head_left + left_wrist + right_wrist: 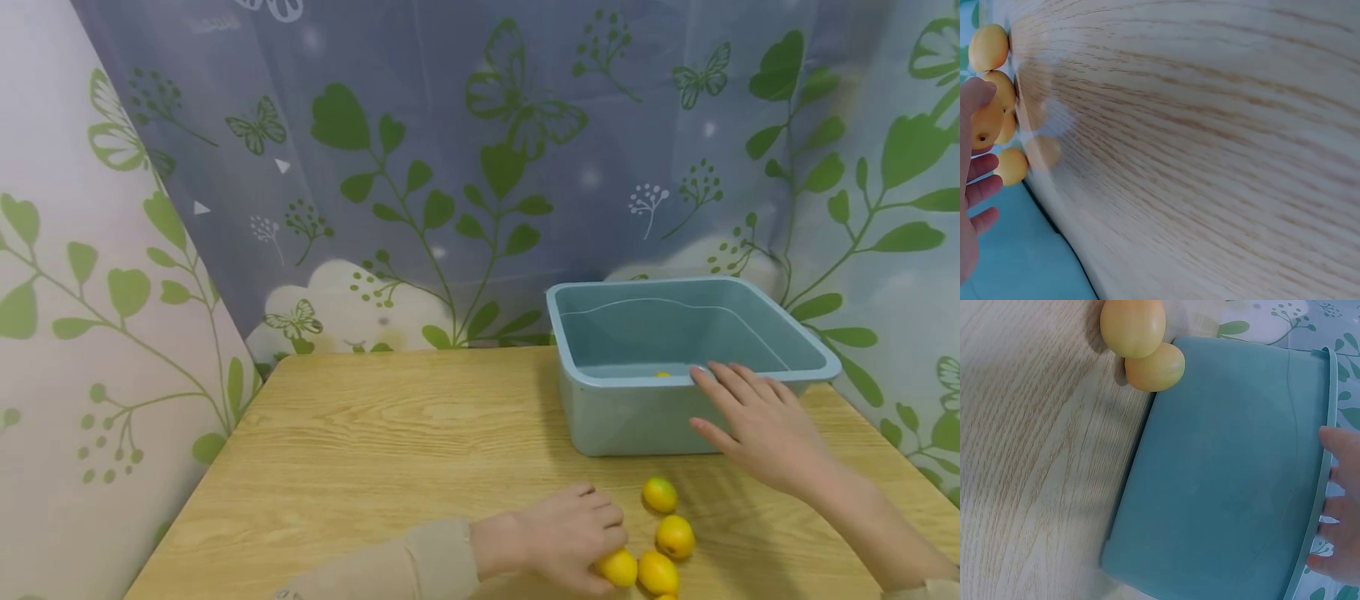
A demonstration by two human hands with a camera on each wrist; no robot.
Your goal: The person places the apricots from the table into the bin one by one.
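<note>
My left hand [562,533] pinches a small yellow fruit [618,568] low over the table. In the left wrist view the thumb lies on that fruit [986,122], whose small dark end mark shows. Close to its right are more yellow fruits: one [657,573] right beside it, another [675,537] further up, and a green-tinged one [660,495] nearest the bin. My right hand [765,425], fingers extended and holding nothing, is at the front rim of the blue-green plastic bin [637,421]. Inside the bin a bit of yellow [663,375] peeks over the rim.
The wooden table [405,417] carries the bin at its back right. Behind it hangs a patterned curtain [420,167] with leaves and butterflies, and similar cloth covers both sides. Another fruit is cut off at the bottom edge of the head view.
</note>
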